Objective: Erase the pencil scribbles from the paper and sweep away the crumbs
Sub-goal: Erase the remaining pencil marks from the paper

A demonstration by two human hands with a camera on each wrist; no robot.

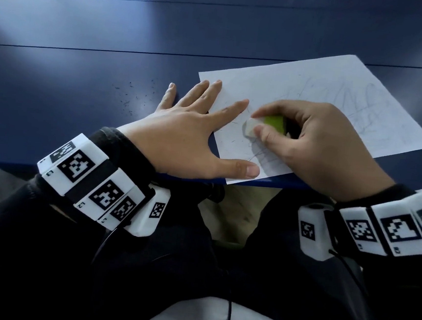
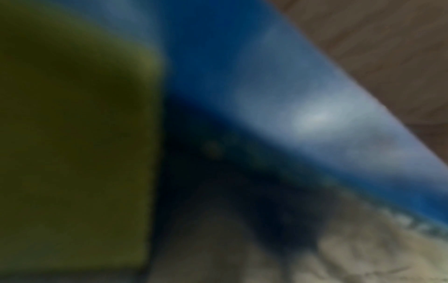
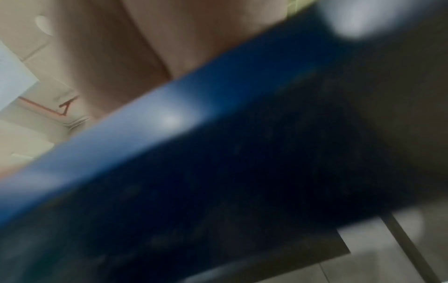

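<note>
dark eraser crumbs (image 1: pixel 133 97) lie on the blue table (image 1: pixel 87 47) left of the white scribbled paper sheet (image 1: pixel 338 94); the flat left hand (image 1: pixel 187 132) pins its edge (fingers spread), the right hand (image 1: pixel 316 143) pinches a white-and-green eraser (image 1: pixel 261 126).

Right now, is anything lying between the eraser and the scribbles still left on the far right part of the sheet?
Nothing visible does. The right hand grips the eraser on the paper, and the faint scribbles lie on bare sheet beyond it. The left hand presses the sheet's opposite edge.

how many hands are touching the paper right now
2. The left hand lies flat, fingers spread, on the paper's left edge; the right hand pinches the eraser against it near the lower left.
</note>
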